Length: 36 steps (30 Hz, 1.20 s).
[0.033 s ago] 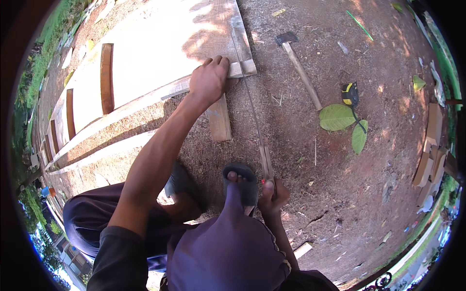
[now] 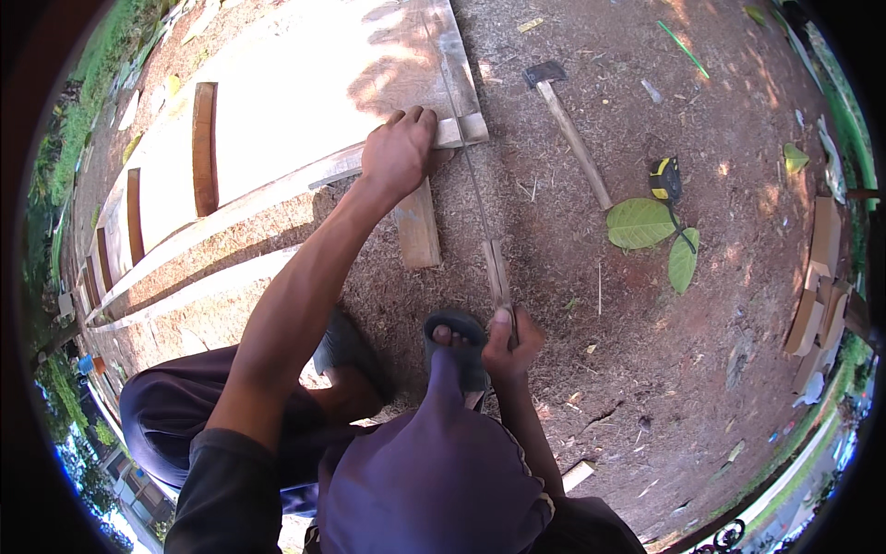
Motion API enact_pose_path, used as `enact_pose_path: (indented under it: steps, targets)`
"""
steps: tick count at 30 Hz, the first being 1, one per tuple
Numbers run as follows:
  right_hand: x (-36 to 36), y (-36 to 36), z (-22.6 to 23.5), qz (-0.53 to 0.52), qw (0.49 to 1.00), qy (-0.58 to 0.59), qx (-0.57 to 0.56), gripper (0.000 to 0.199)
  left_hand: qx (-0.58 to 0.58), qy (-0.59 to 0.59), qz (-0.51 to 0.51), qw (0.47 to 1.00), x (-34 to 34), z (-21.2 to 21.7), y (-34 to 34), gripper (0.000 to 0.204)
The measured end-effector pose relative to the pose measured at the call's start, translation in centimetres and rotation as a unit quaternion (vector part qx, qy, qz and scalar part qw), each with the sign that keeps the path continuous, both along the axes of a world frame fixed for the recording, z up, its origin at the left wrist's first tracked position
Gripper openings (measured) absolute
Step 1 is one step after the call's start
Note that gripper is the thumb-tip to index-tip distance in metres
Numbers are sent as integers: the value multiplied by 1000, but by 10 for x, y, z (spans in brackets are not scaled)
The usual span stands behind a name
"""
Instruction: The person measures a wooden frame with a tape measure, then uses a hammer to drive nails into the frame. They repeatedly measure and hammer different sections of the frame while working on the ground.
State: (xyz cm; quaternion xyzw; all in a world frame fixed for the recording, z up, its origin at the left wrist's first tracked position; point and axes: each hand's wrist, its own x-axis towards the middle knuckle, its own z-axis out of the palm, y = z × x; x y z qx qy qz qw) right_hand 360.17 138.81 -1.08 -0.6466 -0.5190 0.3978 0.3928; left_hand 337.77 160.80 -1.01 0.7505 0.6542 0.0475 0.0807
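Note:
My left hand (image 2: 401,152) is closed over a narrow wooden strip (image 2: 473,128) along the near edge of a large, sunlit board (image 2: 420,88). My right hand (image 2: 513,346) grips the wooden handle of a handsaw (image 2: 497,277), low and to the right. Seen almost edge-on, the thin saw blade runs away from me and crosses the strip just right of my left hand, near its end. How deep the blade sits in the wood cannot be made out. A short wooden block (image 2: 417,231) lies below my left hand.
A wooden-handled hammer (image 2: 574,138), a black-and-yellow tape measure (image 2: 664,178) and green leaves (image 2: 641,224) lie on the dirt to the right. Several wood offcuts (image 2: 808,323) are stacked at the far right. Upright wooden pieces (image 2: 204,152) stand along the board's left part. My sandalled foot (image 2: 454,334) is beside the saw.
My right hand has pushed the saw forward, away from me and slightly left, so its handle is closer to the strip. My left hand stays in place.

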Motion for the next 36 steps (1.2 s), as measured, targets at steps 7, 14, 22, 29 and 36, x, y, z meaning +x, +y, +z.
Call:
enact_pose_path:
  steps: [7,14,22,29,36]
  targets:
    - [-10,20,9,14,999,22,-31,27,-91,14,-3,996,-6,8,2,43]
    - [27,-64,48,36,996,-47,-63,59,6,2,-5,1000,-4,-2,-4,37]
    - [-19,49,-3,10,999,34,5,23,-71,-7,-10,997,-3,9,0,45]
    - [38,-76,44,-2,998,-29,-48,52,-14,10,-9,1000,-5,1,-4,40]
    - [-37,84,5,-2,998,60,8,25,-67,2,-5,998,2,13,2,43]
